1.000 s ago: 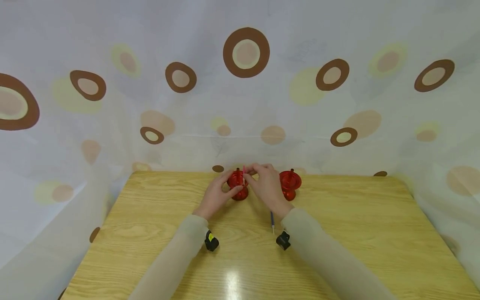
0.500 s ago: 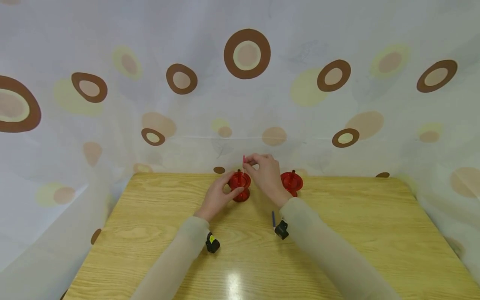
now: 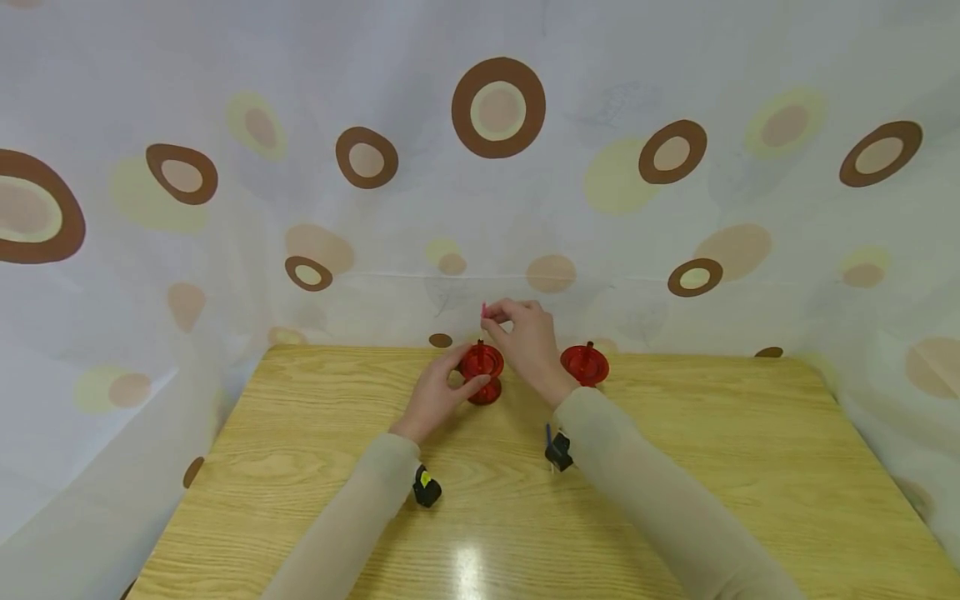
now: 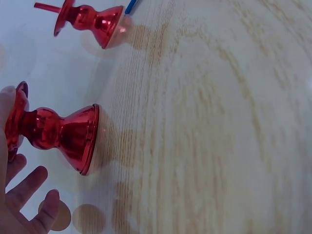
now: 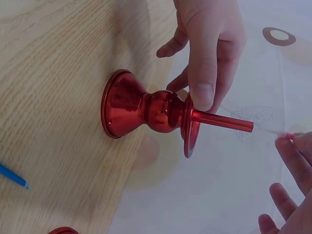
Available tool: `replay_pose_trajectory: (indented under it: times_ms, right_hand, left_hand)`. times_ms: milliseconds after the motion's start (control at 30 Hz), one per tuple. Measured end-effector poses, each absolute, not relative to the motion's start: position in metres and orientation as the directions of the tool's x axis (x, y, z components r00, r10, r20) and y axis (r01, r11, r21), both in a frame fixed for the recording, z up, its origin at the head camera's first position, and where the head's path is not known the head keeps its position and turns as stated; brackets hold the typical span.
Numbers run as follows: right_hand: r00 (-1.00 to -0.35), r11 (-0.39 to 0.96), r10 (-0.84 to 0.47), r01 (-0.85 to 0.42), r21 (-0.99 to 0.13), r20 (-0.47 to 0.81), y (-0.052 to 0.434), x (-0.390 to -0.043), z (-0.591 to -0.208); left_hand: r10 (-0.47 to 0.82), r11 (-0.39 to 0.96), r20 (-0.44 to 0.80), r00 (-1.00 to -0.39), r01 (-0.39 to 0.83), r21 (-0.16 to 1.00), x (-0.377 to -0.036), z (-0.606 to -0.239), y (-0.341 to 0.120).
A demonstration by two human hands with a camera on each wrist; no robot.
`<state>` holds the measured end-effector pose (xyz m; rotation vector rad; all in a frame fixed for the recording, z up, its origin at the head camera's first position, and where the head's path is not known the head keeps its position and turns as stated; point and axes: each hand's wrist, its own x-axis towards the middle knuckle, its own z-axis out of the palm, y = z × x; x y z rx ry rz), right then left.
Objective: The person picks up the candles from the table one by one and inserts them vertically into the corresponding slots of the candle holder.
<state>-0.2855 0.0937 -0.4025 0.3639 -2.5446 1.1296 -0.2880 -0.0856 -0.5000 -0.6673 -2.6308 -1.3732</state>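
Observation:
A red candle holder point(image 3: 482, 379) stands near the table's far edge, with a red tube point(image 5: 222, 121) sticking up from its top. My left hand point(image 3: 454, 377) grips the holder, its thumb point(image 5: 204, 90) pressing on the rim point(image 5: 187, 141). My right hand point(image 3: 497, 317) hovers just above it. It pinches a thin pink stick point(image 3: 484, 310) whose lower end points at the tube's mouth. In the left wrist view the held holder point(image 4: 53, 134) lies beside my fingers point(image 4: 29, 187).
A second red holder point(image 3: 584, 365) stands to the right of the first, seen also in the left wrist view point(image 4: 87, 19). A blue stick point(image 5: 12, 176) lies on the wooden table point(image 3: 712, 467) under my right forearm. A spotted curtain point(image 3: 495, 167) hangs close around the table.
My right hand has risen with the pink stick, from level with the holder's top to well above it. My left hand has kept its grip on the holder.

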Motion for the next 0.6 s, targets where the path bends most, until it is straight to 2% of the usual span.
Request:
replay_pose_trajectory:
  times_ms: [600]
  right_hand:
    - [-0.923, 0.712, -0.115, -0.335, -0.617, 0.368, 0.0916, -0.2865, -0.4086]
  left_hand:
    - [0.345, 0.492, 0.277, -0.897, 0.424, 0.760, -0.2879, -0.5000, -0.0854]
